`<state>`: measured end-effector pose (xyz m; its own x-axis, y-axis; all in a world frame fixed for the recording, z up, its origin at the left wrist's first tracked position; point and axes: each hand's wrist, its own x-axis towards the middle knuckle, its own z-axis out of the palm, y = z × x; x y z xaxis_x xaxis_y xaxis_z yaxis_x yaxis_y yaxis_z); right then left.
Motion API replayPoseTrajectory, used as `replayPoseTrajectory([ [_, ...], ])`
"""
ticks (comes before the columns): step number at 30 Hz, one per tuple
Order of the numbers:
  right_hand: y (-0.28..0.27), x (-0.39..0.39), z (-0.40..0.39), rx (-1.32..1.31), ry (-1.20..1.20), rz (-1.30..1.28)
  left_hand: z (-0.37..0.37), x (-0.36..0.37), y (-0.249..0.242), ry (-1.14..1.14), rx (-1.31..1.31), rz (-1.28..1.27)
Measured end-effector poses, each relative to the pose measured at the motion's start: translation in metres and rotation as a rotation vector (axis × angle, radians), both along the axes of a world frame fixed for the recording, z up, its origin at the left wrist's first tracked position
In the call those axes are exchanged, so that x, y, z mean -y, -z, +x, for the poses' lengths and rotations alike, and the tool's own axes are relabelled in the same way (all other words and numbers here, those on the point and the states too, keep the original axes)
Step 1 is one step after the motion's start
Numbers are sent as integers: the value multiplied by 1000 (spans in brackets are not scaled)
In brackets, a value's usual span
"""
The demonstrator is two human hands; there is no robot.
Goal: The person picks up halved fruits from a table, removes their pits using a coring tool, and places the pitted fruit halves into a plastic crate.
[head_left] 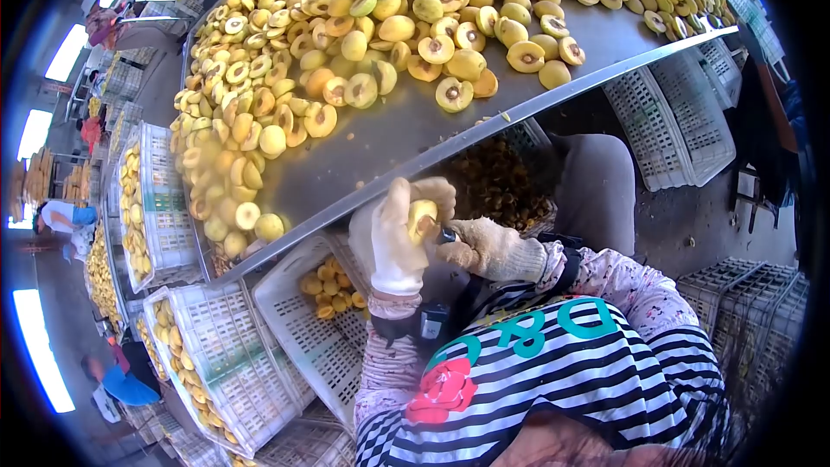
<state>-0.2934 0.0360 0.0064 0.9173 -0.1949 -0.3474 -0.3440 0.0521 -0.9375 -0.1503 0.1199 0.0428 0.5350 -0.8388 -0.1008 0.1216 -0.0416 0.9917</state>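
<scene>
Head view, the sole view examined. The left hand (389,233), in a pale glove, has its fingers curled around one piece of yellow fruit (422,213), held in front of the near edge of the metal table (346,156). The right hand (497,249), also gloved, has its fingers wrapped on a small dark tool (447,234). Governing relation: the piece lies just left of the right fingertips and slightly farther from the striped top (588,355), with the tool's visible end between; the left hand is the nearer, being in contact. The long axis appears to run roughly away from the wearer (a judgement only, the piece being nearly round). A heap of halved fruit (428,7) lies on the table; a white crate (285,294) stands to the left of the hands. Not determinable: the tool's working tip, and whether it touches the fruit. The fruit's underside is hidden by the glove; dark pieces (494,180) below the table edge are hard to identify, and the heap is cut off at the upper border
</scene>
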Motion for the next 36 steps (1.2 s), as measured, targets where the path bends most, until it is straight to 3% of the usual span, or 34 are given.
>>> replayPoseTrajectory([
  [3,-4,5,-1,-60,-5,83,-11,11,-1,-150,15,-11],
  [6,8,-1,-5,-2,20,184,11,13,-15,139,-147,289],
  [7,9,-5,-7,30,53,208,12,13,-16,173,-184,234],
  [8,9,-4,-8,66,87,228,4,16,-17,34,-109,42],
  [9,-4,6,-10,-32,19,536,-12,18,-15,-98,-30,-152],
  [10,-14,4,-9,-16,45,653,-25,17,-13,-226,46,-344],
  [12,-22,0,-15,21,-32,1155,-26,13,6,-138,210,-440],
  [13,-23,-3,-16,48,-45,1183,-24,10,7,-155,105,-358],
  [17,-7,-6,-17,62,29,461,-18,13,-23,-127,-197,-26],
  [21,-4,-10,-13,105,102,227,-9,16,-11,-9,-304,-63],
  [24,-4,-7,-16,13,-1,650,-5,17,-11,42,-269,-59],
  [27,-19,-4,-15,-23,-76,903,-6,16,-14,87,-335,-86],
  [32,-4,-4,-22,99,-207,1403,-9,18,-11,74,-565,-39],
  [34,-6,8,-28,72,-413,1276,-5,21,-2,11,-657,-39],
  [35,-5,10,-26,104,-514,1344,0,21,0,-161,-717,-7],
  [36,-16,16,-32,37,-286,1165,-1,13,2,-230,-243,12],
])
